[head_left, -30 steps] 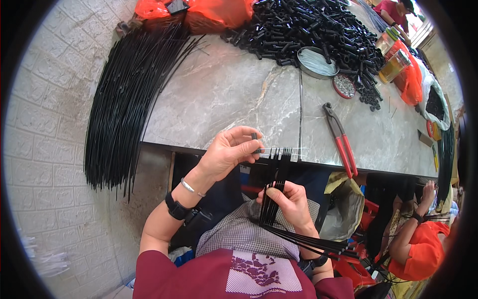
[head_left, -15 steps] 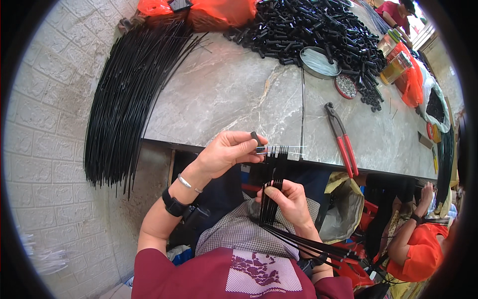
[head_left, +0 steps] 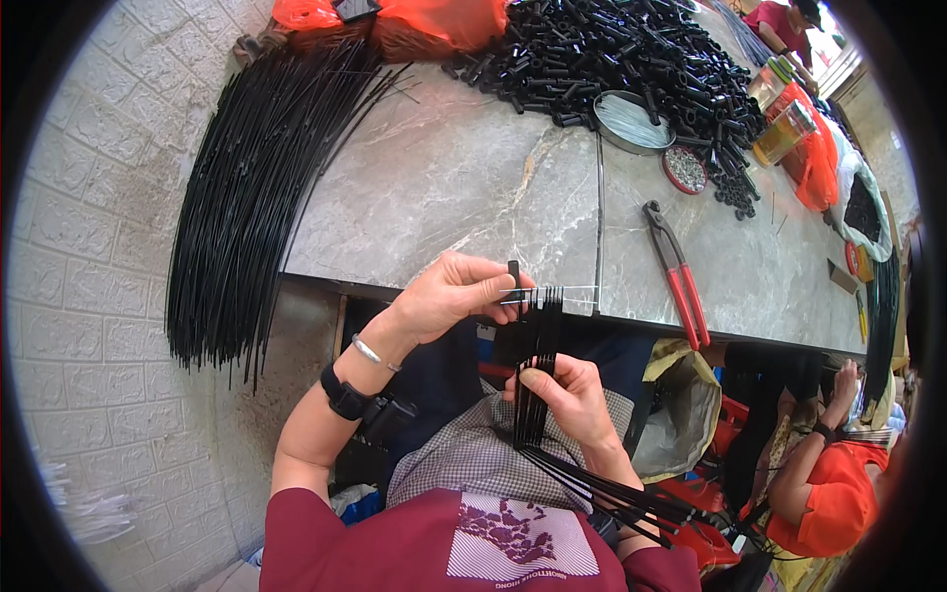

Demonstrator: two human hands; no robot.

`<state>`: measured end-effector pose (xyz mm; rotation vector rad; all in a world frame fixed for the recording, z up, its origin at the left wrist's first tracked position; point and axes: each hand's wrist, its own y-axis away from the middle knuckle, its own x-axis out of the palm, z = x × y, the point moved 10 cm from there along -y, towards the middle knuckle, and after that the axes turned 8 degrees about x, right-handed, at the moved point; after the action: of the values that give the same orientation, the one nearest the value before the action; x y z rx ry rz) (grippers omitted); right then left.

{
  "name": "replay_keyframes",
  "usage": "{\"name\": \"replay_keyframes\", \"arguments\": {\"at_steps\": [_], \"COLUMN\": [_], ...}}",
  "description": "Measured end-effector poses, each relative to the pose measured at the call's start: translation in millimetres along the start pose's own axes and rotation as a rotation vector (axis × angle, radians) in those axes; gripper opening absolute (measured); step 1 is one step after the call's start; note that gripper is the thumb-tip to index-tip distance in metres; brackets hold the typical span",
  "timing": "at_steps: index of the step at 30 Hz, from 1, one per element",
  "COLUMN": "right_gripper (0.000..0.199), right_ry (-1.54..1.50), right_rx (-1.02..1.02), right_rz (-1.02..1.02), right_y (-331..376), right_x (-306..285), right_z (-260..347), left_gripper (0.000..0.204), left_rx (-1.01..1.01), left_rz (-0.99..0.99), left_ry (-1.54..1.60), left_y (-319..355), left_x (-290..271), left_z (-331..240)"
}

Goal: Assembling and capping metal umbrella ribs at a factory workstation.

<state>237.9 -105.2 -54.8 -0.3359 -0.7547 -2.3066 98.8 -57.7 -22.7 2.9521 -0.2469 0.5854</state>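
My left hand (head_left: 464,291) pinches a short black tube (head_left: 513,276), which stands nearly upright between thumb and fingers. Two thin pale pins (head_left: 580,289) run sideways from it, through the upper ends of a row of flat black strips. Below, my right hand (head_left: 564,393) grips those black strips (head_left: 531,419) side by side, its thumb across the front. Their loose tails bend off to the lower right, over my forearm. Both hands are just in front of the table's near edge, above my lap. Whether the pins pass through the tube is hidden by my fingers.
On the grey marbled table (head_left: 424,187) lie red-handled pincers (head_left: 676,276), a heap of black tubes (head_left: 621,59), a round tin of pale pins (head_left: 633,123) and a small red-rimmed dish (head_left: 685,170). Long black rods (head_left: 266,197) hang over the left edge. A co-worker's arm (head_left: 804,464) is at right.
The black tube has turned from leaning to nearly upright in my left hand. The strips and pins have shifted slightly left. My right hand keeps its grip, moved slightly left.
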Motion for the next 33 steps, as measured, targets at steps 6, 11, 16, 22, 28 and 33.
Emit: {"name": "replay_keyframes", "arguments": {"at_steps": [6,11,16,22,28,33], "right_gripper": [0.014,0.013,0.012,0.014,0.015,0.014], "right_ry": [0.004,0.006,0.010,0.049,0.058,0.083], "right_rx": [0.008,0.013,0.026,0.032,0.003,0.008], "right_rz": [-0.002,-0.012,-0.026,-0.062,-0.078,-0.068], "right_y": [0,-1,-1,0,2,3], "right_x": [0,-1,-1,-1,2,2], "right_z": [0,-1,0,-2,3,3], "left_gripper": [0.024,0.023,0.024,0.030,0.027,0.025], "left_rx": [-0.004,0.003,-0.016,-0.036,0.063,0.086], "left_rz": [0.005,-0.008,-0.011,-0.033,0.040,0.001], "left_ry": [-0.010,-0.017,-0.053,-0.019,-0.195,-0.222], "left_y": [1,1,2,8,13,15], "left_x": [1,0,0,-1,13,17], "left_z": [-1,-2,-2,-6,-24,-25]}}
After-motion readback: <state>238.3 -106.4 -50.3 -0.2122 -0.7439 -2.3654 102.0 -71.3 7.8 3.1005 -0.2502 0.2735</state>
